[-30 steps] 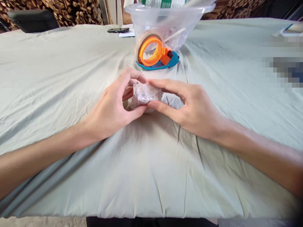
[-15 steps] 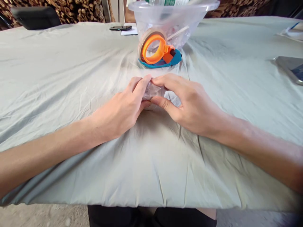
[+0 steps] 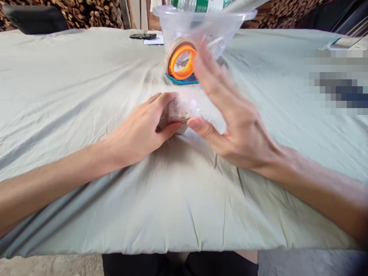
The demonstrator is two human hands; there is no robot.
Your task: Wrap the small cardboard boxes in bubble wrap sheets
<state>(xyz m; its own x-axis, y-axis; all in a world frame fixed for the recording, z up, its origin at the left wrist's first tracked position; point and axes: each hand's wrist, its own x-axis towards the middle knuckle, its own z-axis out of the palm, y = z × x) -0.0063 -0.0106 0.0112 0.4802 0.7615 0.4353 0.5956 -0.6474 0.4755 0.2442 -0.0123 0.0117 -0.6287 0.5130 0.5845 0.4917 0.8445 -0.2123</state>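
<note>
A table under creased grey-green cloth [image 3: 184,214] takes up most of the scene, stacked firewood [image 3: 97,15] in the bkgd. Toward the far side, approx. center, stands a translucent plastic tub [image 3: 171,27]. Next in size come the person's hands: the R. hand [image 3: 238,126] is raised above the cloth, its blurred fingers straight & unclenched, thumb tip just beside the R. end of a small plastic-wrapped parcel [image 3: 181,109]; whether the thumb touches it, can't tell. The L. hand [image 3: 140,130] grasps the parcel, fingers across the top & far side, thumb along the near side. Directly in front of the tub sits an orange-and-blue tape dispenser [image 3: 184,75], its R. end hidden behind the raised fingers. Smaller is the parcel itself, mid-table, nearer the person than the dispenser. Farther back, L. of the tub, lies a dark phone [image 3: 143,36].
</note>
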